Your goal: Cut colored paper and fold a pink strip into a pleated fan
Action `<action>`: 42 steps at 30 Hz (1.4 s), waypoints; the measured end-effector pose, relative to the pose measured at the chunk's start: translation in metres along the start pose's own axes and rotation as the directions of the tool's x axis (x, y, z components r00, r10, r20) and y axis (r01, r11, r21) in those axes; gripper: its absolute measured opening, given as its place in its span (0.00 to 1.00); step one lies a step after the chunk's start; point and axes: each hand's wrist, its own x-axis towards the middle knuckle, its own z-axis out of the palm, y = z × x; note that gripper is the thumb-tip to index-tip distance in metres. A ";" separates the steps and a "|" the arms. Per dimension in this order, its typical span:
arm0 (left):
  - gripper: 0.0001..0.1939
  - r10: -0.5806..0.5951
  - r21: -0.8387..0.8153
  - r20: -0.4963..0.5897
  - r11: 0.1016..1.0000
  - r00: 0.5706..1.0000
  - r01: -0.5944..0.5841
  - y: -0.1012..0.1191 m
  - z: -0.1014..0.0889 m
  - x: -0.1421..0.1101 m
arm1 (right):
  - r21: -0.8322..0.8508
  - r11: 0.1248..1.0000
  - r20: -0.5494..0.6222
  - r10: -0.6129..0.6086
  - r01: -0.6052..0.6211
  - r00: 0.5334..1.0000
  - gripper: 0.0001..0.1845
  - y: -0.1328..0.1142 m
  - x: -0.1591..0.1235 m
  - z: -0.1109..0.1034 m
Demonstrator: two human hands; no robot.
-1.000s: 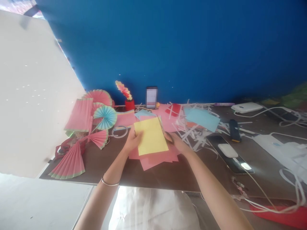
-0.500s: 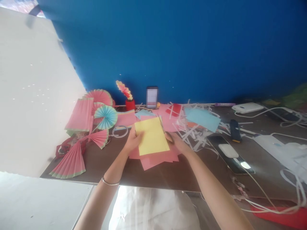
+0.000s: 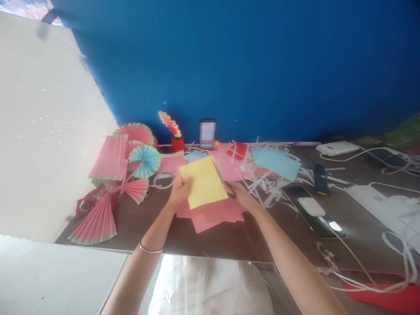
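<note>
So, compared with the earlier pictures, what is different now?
The yellow sheet has shifted slightly left and away from the person, turning a little counterclockwise; the left hand has moved left with it. Nothing was newly grasped or released: the left hand holds the yellow sheet, the right hand the scissors. The pink sheets beneath stayed put.

Single head-worn view, forward and down over the nearby table (image 3: 226, 243) to the blue wall (image 3: 256, 65)

Hazy brightness veils the white panel (image 3: 42, 166), while the blue wall (image 3: 236, 65) darkens rightward.
</note>
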 end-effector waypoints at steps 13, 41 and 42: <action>0.26 0.003 0.002 -0.048 1.000 0.999 -0.003 0.001 0.000 -0.001 | 0.051 0.998 -0.013 -0.044 0.045 0.999 0.23 0.007 0.004 0.000; 0.31 0.010 0.021 -0.151 1.000 0.988 -0.007 -0.005 -0.002 0.002 | 0.061 0.997 -0.028 -0.035 0.037 0.999 0.22 0.006 0.004 0.002; 0.30 -0.001 -0.004 -0.139 1.000 0.990 0.001 -0.004 -0.003 0.002 | 0.049 0.998 -0.035 -0.038 0.040 0.999 0.22 0.006 0.004 0.001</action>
